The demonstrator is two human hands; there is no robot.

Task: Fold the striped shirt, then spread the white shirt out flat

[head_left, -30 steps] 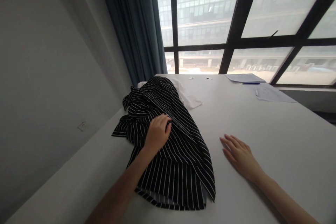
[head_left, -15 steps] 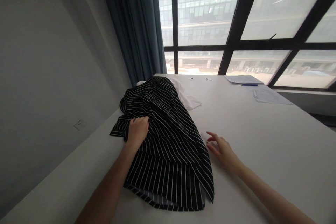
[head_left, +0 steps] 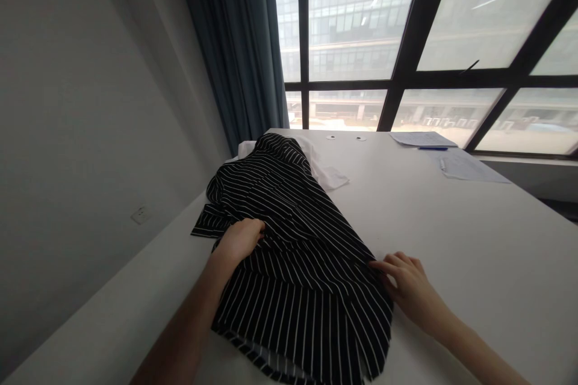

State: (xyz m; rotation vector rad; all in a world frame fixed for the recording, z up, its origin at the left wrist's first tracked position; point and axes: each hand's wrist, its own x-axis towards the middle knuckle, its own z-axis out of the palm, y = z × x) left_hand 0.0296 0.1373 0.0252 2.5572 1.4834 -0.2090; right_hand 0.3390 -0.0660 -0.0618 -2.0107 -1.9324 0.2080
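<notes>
A black shirt (head_left: pixel 289 222) with thin white stripes lies spread and wrinkled on the white table (head_left: pixel 451 240), its hem toward me. My left hand (head_left: pixel 244 237) is closed on the cloth near the shirt's left side, by a short sleeve (head_left: pixel 210 221). At the right edge, my right hand (head_left: pixel 404 280) pinches the fabric between thumb and fingers. Under the shirt's far end lies a white cloth (head_left: pixel 327 174), partly hidden.
Papers (head_left: pixel 424 139) and a blue pen (head_left: pixel 432 148) lie at the far right of the table, by a thin sheet (head_left: pixel 474 167). Two small white discs (head_left: pixel 331 138) sit near the window edge. A wall with a socket (head_left: pixel 141 215) and a blue curtain (head_left: pixel 235 42) border the left.
My right hand has moved from beside the shirt onto its right edge and gripped it; that edge now reaches farther right. My left hand has shifted slightly toward me and right.
</notes>
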